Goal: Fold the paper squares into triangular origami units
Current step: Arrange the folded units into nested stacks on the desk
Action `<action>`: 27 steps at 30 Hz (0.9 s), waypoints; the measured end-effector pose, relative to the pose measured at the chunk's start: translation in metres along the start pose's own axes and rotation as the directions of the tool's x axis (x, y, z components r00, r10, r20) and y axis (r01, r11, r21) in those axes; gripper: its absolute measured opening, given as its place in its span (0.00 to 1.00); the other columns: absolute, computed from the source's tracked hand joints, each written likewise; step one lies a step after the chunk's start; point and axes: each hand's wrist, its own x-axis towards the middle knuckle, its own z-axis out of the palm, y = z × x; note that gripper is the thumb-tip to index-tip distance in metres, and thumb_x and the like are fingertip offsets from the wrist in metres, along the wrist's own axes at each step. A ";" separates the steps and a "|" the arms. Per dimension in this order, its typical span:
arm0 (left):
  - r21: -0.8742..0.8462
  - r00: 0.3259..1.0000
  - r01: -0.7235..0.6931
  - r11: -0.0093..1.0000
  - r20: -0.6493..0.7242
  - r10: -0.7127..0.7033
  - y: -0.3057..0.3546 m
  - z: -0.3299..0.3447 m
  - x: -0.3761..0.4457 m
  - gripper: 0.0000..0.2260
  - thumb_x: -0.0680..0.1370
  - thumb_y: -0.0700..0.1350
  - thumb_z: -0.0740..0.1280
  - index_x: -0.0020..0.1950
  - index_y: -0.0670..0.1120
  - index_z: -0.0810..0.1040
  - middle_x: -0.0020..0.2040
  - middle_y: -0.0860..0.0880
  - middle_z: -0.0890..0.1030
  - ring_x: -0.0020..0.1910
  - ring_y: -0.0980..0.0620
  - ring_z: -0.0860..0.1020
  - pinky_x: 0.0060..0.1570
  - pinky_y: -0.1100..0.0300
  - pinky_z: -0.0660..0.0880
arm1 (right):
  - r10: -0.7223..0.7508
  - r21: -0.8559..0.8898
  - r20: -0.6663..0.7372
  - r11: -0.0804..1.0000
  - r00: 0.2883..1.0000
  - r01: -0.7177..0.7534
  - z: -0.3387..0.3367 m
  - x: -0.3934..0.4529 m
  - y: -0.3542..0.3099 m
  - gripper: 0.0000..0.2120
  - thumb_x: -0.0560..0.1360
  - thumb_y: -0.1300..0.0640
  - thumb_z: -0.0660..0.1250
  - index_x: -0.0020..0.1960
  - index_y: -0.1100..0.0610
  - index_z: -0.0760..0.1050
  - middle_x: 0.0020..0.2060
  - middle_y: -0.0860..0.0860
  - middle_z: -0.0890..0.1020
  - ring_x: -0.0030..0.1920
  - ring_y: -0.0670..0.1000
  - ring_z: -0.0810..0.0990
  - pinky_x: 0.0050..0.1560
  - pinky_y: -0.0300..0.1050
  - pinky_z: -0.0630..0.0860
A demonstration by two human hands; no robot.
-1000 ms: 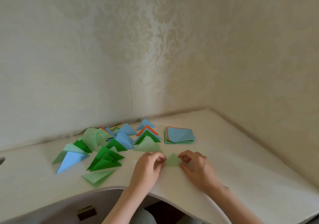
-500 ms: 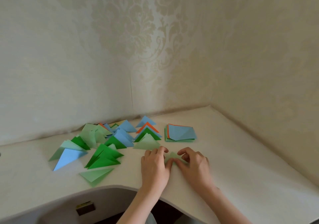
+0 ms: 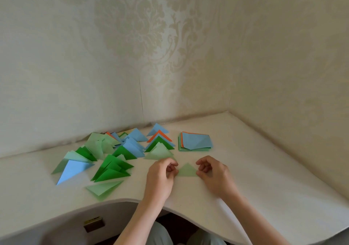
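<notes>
— between the two hands, on the white desk (image 3: 264, 178), lies the pale green triangle (image 3: 187, 171), flat, apex pointing away toward the wall, long edge running left to right along the near side.

— which hand is nearer?

— neither, really. the left hand (image 3: 160, 176) pinches the left corner with curled fingers; the right hand (image 3: 213, 173) has its curled fingertips at the right corner, pinching it as far as i can tell. so the long axis spans straight from one hand to the other.

— and the next move?

— my guess: another fold bringing the two corners together, or setting it aside as finished. either way it turns on that left-right base held at both ends.

— how many pieces?

— one triangle in hand. one stack of unfolded squares (image 3: 195, 142) beyond the right hand, blue on top, orange and green edges beneath; sheet count hidden. the folded triangles (image 3: 113, 156) left of it overlap too much for an exact count, roughly twenty, in light green, dark green, blue and orange. one light green one (image 3: 103, 188) sits alone near the desk edge.
</notes>
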 end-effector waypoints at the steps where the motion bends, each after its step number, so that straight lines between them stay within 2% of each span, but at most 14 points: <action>1: -0.006 1.000 0.008 1.000 -0.003 -0.008 0.000 -0.001 -0.001 0.09 0.72 0.36 0.71 0.45 0.50 0.81 0.37 0.58 0.79 0.38 0.62 0.76 0.39 0.74 0.69 | -0.002 0.012 0.001 1.000 1.000 0.002 -0.001 -0.001 0.000 0.12 0.68 0.66 0.72 0.44 0.52 0.76 0.35 0.45 0.78 0.37 0.45 0.75 0.40 0.27 0.69; 4: 0.024 1.000 0.011 1.000 -0.022 -0.010 0.003 -0.002 -0.004 0.11 0.72 0.34 0.70 0.46 0.50 0.82 0.38 0.59 0.80 0.38 0.63 0.77 0.41 0.76 0.69 | -0.012 0.017 -0.005 1.000 1.000 0.012 0.000 -0.003 0.001 0.12 0.69 0.67 0.71 0.44 0.52 0.76 0.36 0.46 0.77 0.37 0.43 0.75 0.41 0.27 0.69; 6: 0.091 0.998 -0.012 0.996 -0.057 0.017 0.008 -0.001 -0.007 0.10 0.73 0.35 0.69 0.48 0.49 0.82 0.42 0.57 0.81 0.41 0.60 0.78 0.44 0.72 0.70 | -0.016 0.017 -0.013 1.000 1.000 0.016 0.001 -0.003 0.000 0.11 0.69 0.67 0.71 0.44 0.52 0.76 0.36 0.47 0.77 0.37 0.43 0.74 0.41 0.27 0.69; 9: 0.216 0.988 -0.079 0.973 -0.110 0.105 0.018 0.004 -0.012 0.02 0.75 0.43 0.70 0.47 0.47 0.81 0.41 0.53 0.81 0.41 0.53 0.77 0.42 0.63 0.74 | -0.022 0.004 -0.024 1.000 0.999 0.023 0.003 -0.004 0.000 0.11 0.70 0.67 0.70 0.44 0.52 0.76 0.36 0.46 0.77 0.37 0.43 0.74 0.40 0.27 0.69; 11: 0.256 0.989 -0.079 0.963 -0.099 0.107 0.027 0.007 -0.013 0.06 0.75 0.48 0.70 0.47 0.46 0.80 0.41 0.51 0.79 0.40 0.52 0.75 0.38 0.61 0.73 | -0.022 -0.006 -0.025 1.000 0.999 0.022 0.004 -0.003 0.000 0.10 0.70 0.67 0.70 0.44 0.52 0.77 0.36 0.46 0.77 0.38 0.44 0.75 0.40 0.26 0.68; 15: 0.253 0.999 0.031 0.967 -0.033 -0.024 0.033 0.012 -0.010 0.12 0.76 0.50 0.69 0.56 0.47 0.77 0.49 0.51 0.75 0.46 0.52 0.75 0.43 0.64 0.69 | -0.018 -0.020 -0.012 1.000 1.000 0.018 0.005 -0.002 0.001 0.10 0.70 0.66 0.70 0.44 0.51 0.77 0.37 0.46 0.77 0.39 0.45 0.75 0.41 0.26 0.68; 18: 0.186 0.998 0.061 0.981 -0.011 -0.060 0.032 0.015 -0.009 0.11 0.76 0.49 0.69 0.56 0.49 0.76 0.48 0.53 0.75 0.47 0.54 0.73 0.44 0.66 0.67 | -0.025 -0.025 -0.010 0.999 1.000 0.025 0.005 -0.002 0.003 0.09 0.70 0.65 0.69 0.45 0.52 0.77 0.37 0.44 0.77 0.39 0.43 0.75 0.41 0.27 0.69; 21: 0.164 1.000 0.006 0.986 -0.002 -0.006 0.029 0.014 -0.014 0.12 0.76 0.49 0.68 0.59 0.53 0.74 0.46 0.56 0.76 0.47 0.55 0.74 0.44 0.65 0.68 | -0.032 -0.015 -0.018 0.999 0.999 0.031 0.005 -0.002 0.004 0.09 0.71 0.65 0.69 0.45 0.52 0.78 0.37 0.44 0.77 0.39 0.44 0.75 0.41 0.27 0.69; 23: 0.136 0.998 -0.063 0.989 -0.001 0.064 0.026 0.011 -0.018 0.14 0.77 0.47 0.67 0.62 0.56 0.71 0.42 0.59 0.71 0.44 0.56 0.72 0.42 0.68 0.66 | -0.044 -0.009 -0.029 0.999 0.999 0.044 0.006 -0.004 0.005 0.10 0.71 0.65 0.69 0.44 0.51 0.76 0.37 0.45 0.77 0.40 0.45 0.76 0.41 0.27 0.69; 25: 0.122 0.989 -0.145 0.982 0.035 0.142 0.022 0.007 -0.020 0.14 0.77 0.43 0.68 0.61 0.56 0.73 0.41 0.64 0.69 0.45 0.57 0.72 0.42 0.72 0.66 | -0.072 -0.001 -0.050 0.997 0.996 0.072 0.006 -0.006 0.006 0.10 0.70 0.65 0.70 0.44 0.51 0.77 0.38 0.46 0.78 0.40 0.46 0.76 0.41 0.28 0.69; 27: 0.100 0.984 -0.176 0.979 0.056 0.171 0.016 0.004 -0.018 0.13 0.76 0.41 0.68 0.57 0.55 0.77 0.43 0.66 0.71 0.48 0.59 0.73 0.45 0.76 0.66 | -0.104 0.010 -0.064 0.994 0.993 0.105 0.005 -0.007 0.007 0.08 0.70 0.64 0.71 0.45 0.52 0.78 0.38 0.46 0.79 0.40 0.46 0.76 0.41 0.27 0.69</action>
